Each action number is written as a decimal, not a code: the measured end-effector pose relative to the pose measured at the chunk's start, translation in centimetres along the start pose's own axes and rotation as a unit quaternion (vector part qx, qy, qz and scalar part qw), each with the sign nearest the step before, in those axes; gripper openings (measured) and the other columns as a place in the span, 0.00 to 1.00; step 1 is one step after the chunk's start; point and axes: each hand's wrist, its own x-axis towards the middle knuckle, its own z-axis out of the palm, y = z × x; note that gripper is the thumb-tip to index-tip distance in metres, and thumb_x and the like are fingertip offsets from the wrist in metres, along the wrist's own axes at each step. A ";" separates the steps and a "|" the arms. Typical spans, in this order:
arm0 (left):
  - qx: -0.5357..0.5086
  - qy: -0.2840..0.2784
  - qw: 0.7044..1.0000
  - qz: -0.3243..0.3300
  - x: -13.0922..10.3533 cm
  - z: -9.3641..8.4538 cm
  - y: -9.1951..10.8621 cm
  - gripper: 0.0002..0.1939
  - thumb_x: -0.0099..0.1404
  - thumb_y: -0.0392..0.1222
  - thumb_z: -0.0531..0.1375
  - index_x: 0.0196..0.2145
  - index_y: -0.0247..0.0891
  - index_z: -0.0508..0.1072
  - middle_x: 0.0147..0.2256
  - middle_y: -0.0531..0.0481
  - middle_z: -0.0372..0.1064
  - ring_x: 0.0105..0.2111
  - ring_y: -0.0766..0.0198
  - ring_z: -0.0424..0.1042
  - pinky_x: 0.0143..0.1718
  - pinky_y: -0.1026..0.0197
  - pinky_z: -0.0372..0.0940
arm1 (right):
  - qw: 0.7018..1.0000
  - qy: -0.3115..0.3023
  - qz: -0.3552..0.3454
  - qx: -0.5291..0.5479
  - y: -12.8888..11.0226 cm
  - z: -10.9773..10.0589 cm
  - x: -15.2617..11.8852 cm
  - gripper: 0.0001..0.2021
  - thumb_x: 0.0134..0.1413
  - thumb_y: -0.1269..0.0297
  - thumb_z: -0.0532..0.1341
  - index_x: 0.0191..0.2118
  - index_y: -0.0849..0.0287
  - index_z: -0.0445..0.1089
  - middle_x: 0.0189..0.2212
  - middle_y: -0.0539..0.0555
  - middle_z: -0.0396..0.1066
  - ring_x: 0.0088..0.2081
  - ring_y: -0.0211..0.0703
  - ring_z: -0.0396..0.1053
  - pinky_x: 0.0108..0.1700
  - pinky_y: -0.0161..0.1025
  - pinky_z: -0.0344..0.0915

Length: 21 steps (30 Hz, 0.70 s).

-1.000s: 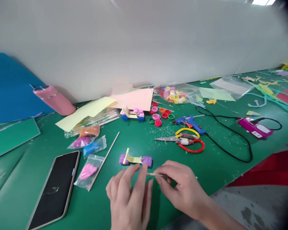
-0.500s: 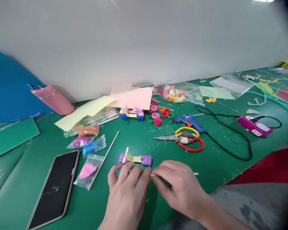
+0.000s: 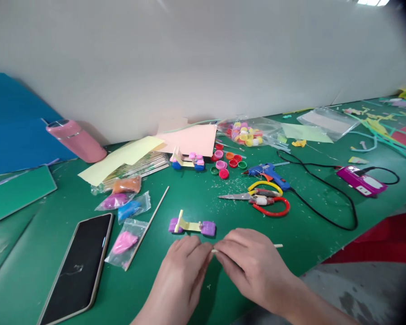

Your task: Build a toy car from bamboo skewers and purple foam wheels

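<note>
My right hand (image 3: pixel 257 266) is closed in a pinch on a thin pale wooden stick (image 3: pixel 278 246), whose far end pokes out past the knuckles. The fingertips of my left hand (image 3: pixel 184 273) are pressed together at the other end of the stick, with most of it hidden by the hands. Just beyond my left hand stands a small model car (image 3: pixel 191 226) with a pale stick body, an upright piece and purple clay wheels. A similar car (image 3: pixel 188 163) with blue and pink clay sits farther back.
Scissors (image 3: pixel 235 197) and a blue glue gun (image 3: pixel 269 174) with a black cord lie right of centre. Coloured bottle caps (image 3: pixel 223 174) are grouped behind. To the left are a phone (image 3: pixel 76 268), a long stick (image 3: pixel 149 225), bagged clay (image 3: pixel 126 243) and a pink bottle (image 3: pixel 77 141).
My left hand has drawn back slightly from the purple-wheeled car, its fingers now gathered closer together at the stick. The right hand keeps its pinch. The whole view has shifted a little.
</note>
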 end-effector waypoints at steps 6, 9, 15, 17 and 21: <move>-0.030 -0.035 0.998 -0.036 0.5 -0.6 0.5 0.15 0.64 0.36 0.46 0.25 0.36 0.68 0.22 0.49 0.60 0.23 0.62 0.63 0.24 0.62 0.58 | 1.000 -0.014 -0.009 0.015 0.2 0.0 0.1 0.10 0.60 0.70 0.50 0.37 0.60 0.69 0.28 0.54 0.69 0.31 0.42 0.65 0.33 0.37 0.59; -0.045 -0.048 0.997 -0.045 0.6 -0.7 0.6 0.15 0.64 0.36 0.46 0.25 0.35 0.70 0.22 0.49 0.60 0.23 0.62 0.64 0.23 0.63 0.59 | 1.000 -0.023 -0.001 0.016 0.0 0.0 0.1 0.10 0.60 0.69 0.51 0.36 0.59 0.69 0.28 0.53 0.69 0.31 0.42 0.66 0.33 0.37 0.60; -0.132 -0.008 0.989 -0.069 0.0 -0.6 -0.5 0.10 0.62 0.37 0.52 0.31 0.38 0.73 0.24 0.49 0.65 0.25 0.62 0.66 0.27 0.65 0.62 | 0.995 0.083 0.041 0.034 1.5 -2.3 -0.3 0.12 0.57 0.68 0.54 0.46 0.55 0.66 0.40 0.55 0.69 0.41 0.43 0.66 0.43 0.40 0.62; -0.194 0.026 0.975 -0.105 -0.4 -0.4 -0.9 0.08 0.60 0.38 0.55 0.33 0.40 0.74 0.23 0.50 0.65 0.26 0.62 0.66 0.28 0.65 0.62 | 0.979 0.179 0.093 0.015 3.6 -3.3 -0.9 0.12 0.57 0.69 0.53 0.47 0.56 0.65 0.43 0.55 0.68 0.45 0.44 0.65 0.47 0.41 0.62; -0.426 0.099 0.857 -0.274 -1.5 0.5 -1.4 0.08 0.56 0.45 0.60 0.28 0.40 0.76 0.22 0.52 0.63 0.23 0.66 0.61 0.24 0.66 0.58 | 0.966 0.112 0.193 -0.132 9.1 -4.2 -2.1 0.17 0.54 0.73 0.49 0.50 0.58 0.60 0.47 0.59 0.66 0.48 0.48 0.64 0.47 0.46 0.64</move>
